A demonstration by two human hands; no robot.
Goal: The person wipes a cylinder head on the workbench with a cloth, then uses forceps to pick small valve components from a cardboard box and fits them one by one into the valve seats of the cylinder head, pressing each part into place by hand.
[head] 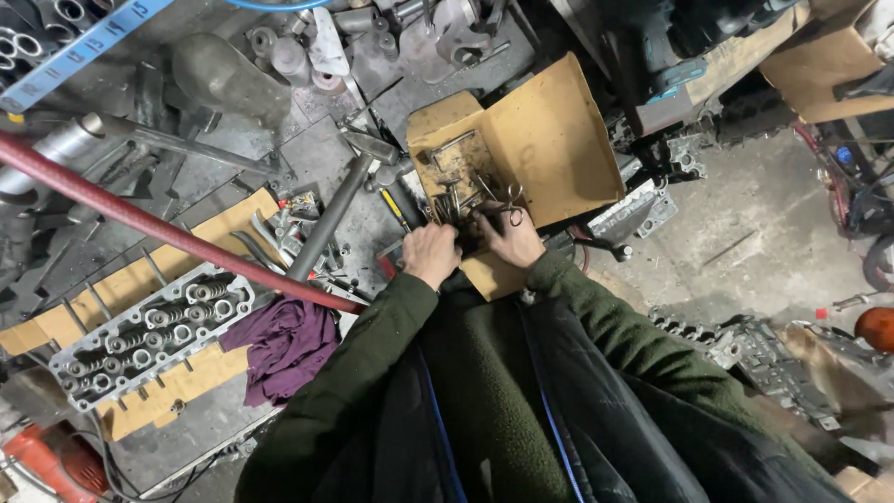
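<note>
Both hands are down in the open brown cardboard box (545, 140) of small dark metal parts (461, 196). The left hand (431, 253) looks curled round a few of those pieces at the box's near edge, the right hand (509, 237) pinching some beside it; exactly which bits, hard to tell from up here. Best to sort slowly and keep bits over the box so nothing rolls off. Left of that lies a crumpled purple rag (284, 345) and a grey cylinder head with valve springs (154, 331), under a long red pipe (168, 233).
</note>
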